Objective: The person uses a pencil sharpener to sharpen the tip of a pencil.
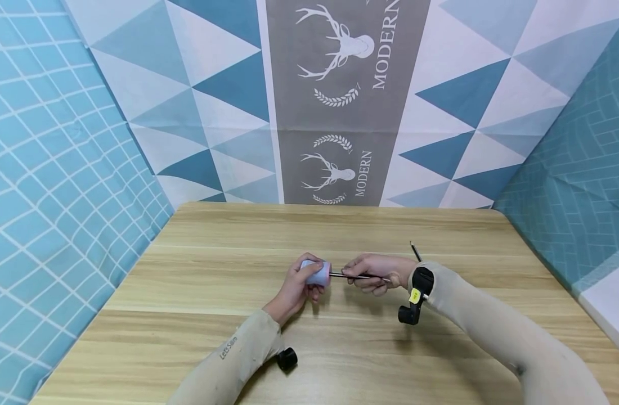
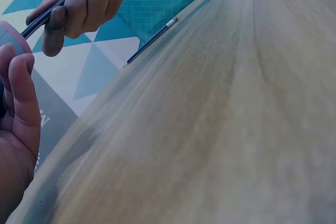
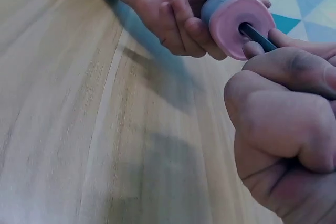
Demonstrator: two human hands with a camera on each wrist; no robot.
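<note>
My left hand [image 1: 293, 286] grips a small blue pencil sharpener [image 1: 315, 273], its fingers curled round the body. The sharpener's pink end [image 3: 223, 24] has a round hole and faces my right hand [image 1: 371, 272]. That hand holds a dark pencil [image 1: 336, 274] roughly level, and the pencil's front end is inside the hole, so its tip is hidden. Both hands are held above the wooden table [image 1: 228, 332]. A second dark pencil [image 2: 152, 42] lies on the table beyond the right wrist, partly covered by it in the head view.
Patterned cloth [image 1: 335, 112] hangs behind the table, with blue tiled cloth [image 1: 46, 140] at the left. A white surface [image 1: 610, 304] stands beyond the table's right edge. Each wrist carries a small black camera [image 1: 408, 315].
</note>
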